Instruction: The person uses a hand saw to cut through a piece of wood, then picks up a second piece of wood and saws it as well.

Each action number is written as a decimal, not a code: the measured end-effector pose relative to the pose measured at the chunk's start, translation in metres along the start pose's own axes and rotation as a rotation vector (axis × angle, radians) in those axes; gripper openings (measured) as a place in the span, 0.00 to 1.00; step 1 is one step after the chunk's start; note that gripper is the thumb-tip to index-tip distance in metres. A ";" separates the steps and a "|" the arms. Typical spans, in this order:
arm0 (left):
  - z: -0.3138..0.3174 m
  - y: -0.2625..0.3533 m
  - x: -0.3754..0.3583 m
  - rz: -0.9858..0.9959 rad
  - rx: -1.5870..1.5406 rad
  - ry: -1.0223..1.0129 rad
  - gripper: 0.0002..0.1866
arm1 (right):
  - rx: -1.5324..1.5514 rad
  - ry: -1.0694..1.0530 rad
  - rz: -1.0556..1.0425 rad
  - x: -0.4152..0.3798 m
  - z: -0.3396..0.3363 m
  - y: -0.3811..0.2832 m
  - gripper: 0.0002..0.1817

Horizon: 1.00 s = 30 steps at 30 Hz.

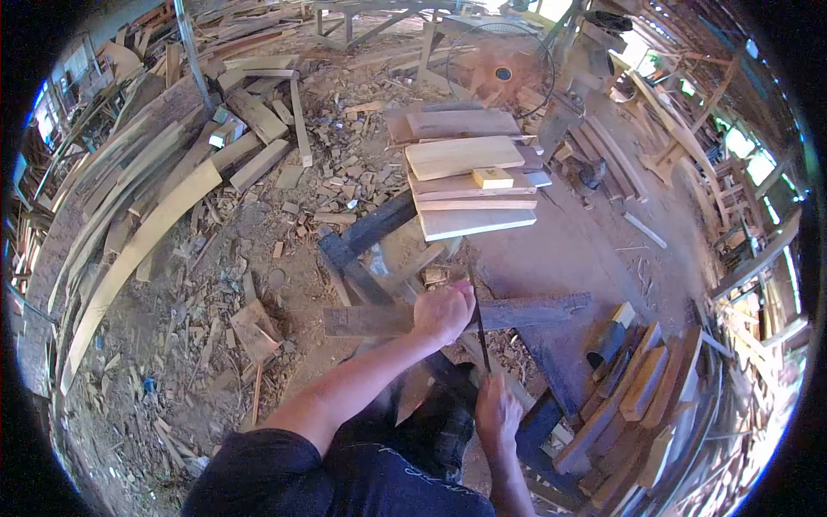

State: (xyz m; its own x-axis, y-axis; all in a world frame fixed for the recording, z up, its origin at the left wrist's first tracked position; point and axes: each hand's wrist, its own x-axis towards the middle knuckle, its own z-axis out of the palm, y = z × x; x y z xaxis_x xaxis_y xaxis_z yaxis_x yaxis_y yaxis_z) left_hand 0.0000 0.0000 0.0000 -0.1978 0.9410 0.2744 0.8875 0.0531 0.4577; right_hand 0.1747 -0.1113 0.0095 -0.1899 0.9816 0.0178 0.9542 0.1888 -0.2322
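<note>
A long, thin dark blade-like tool runs from near my lap up past the crosswise plank. My right hand is closed round its lower end. Higher up, my left hand is closed in a fist at the tool's upper part, with its fingers mostly hidden on the far side. Under both hands lies a worn wooden plank, set crosswise on a dark timber frame. The tool's exact kind is not clear from this view.
Stacked boards with a small yellow block stand ahead. Wood offcuts litter the ground. Cut timber pieces lie at right, beside a dark cylinder. Long curved planks lie at left, and a round fan stands behind.
</note>
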 end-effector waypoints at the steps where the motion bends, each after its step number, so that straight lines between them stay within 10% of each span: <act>1: 0.001 0.002 0.002 0.003 0.030 0.033 0.30 | 0.003 -0.012 0.005 -0.003 -0.002 0.004 0.15; 30: -0.002 0.003 -0.001 -0.011 0.062 -0.041 0.28 | 0.093 0.057 -0.005 0.044 0.021 -0.012 0.12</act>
State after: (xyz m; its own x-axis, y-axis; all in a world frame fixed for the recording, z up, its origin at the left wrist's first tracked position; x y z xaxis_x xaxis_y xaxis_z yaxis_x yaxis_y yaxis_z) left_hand 0.0018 -0.0013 0.0024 -0.1912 0.9532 0.2343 0.9099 0.0825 0.4066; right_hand 0.1503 -0.0704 -0.0072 -0.1789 0.9811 0.0738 0.9271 0.1932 -0.3210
